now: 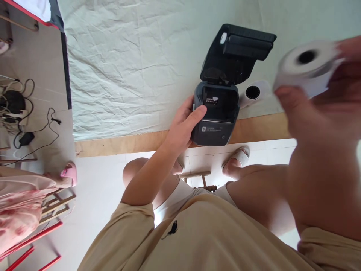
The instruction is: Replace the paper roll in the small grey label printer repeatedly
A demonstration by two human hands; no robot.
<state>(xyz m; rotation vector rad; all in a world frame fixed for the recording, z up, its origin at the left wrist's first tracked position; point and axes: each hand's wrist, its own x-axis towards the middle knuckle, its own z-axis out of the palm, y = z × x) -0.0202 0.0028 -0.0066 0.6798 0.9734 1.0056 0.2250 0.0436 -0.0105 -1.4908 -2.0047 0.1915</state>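
Note:
My left hand (184,122) grips the left side of a small black label printer (218,113), its thumb on the rim. The printer's lid (237,52) stands swung open away from me, and its inner compartment shows no roll. At the right, my right hand (304,101) is wrapped round a white paper roll (307,66) with a dark core, blurred by motion, with a loose paper end. Just right of the printer, a second white roll (259,90) lies on the pale cloth near the table's edge.
A pale green cloth (126,67) covers the table, whose wooden edge (121,145) shows in front of me. Tangled cables and a black adapter (26,139) lie at the far left. Another person's foot in a pink slipper (69,174) is at lower left, beside a wooden rack.

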